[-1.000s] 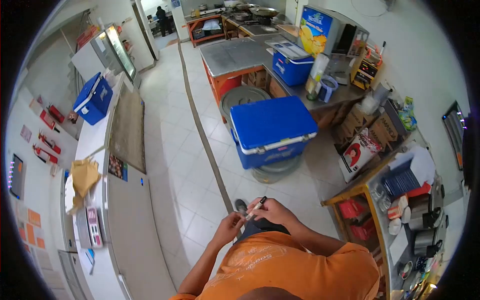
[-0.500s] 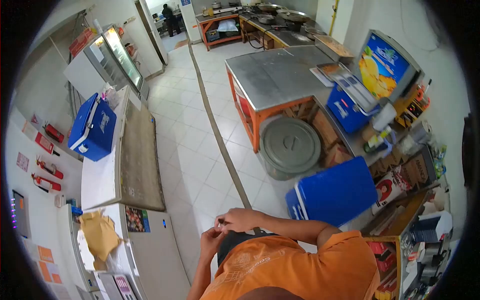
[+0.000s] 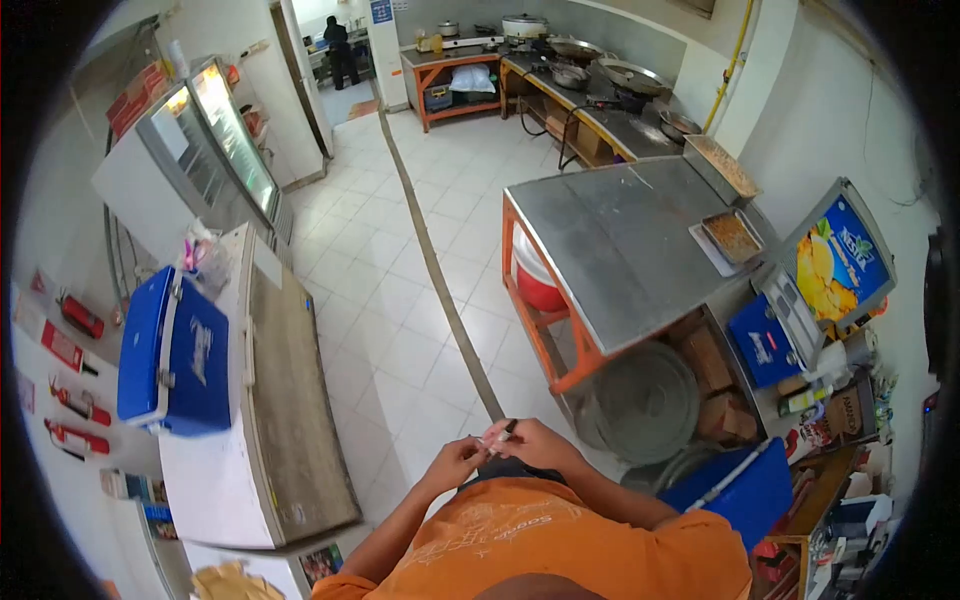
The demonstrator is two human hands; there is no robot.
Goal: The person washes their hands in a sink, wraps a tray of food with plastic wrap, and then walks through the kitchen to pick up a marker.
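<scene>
I judge the work barely begun: my right hand (image 3: 540, 443) pinches a marker (image 3: 503, 434) at chest height (cap state unclear), left hand (image 3: 457, 462) fingers curled touching its tip, nothing written yet.

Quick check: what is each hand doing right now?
Left hand: fingers closed around one end of a small marker-like item.
Right hand: closed on the same item.

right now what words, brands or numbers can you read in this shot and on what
No text here reads clearly.
Drink dispenser panel: white brand word above fruit picture, too blurred to read.
Blue cooler on the freezer: white script logo, unreadable.
Small blue cooler: white logo, unreadable.
Orange shirt: faint print, not legible.
Blue door sign: too small.
Marker in the hands: no readable print.
</scene>
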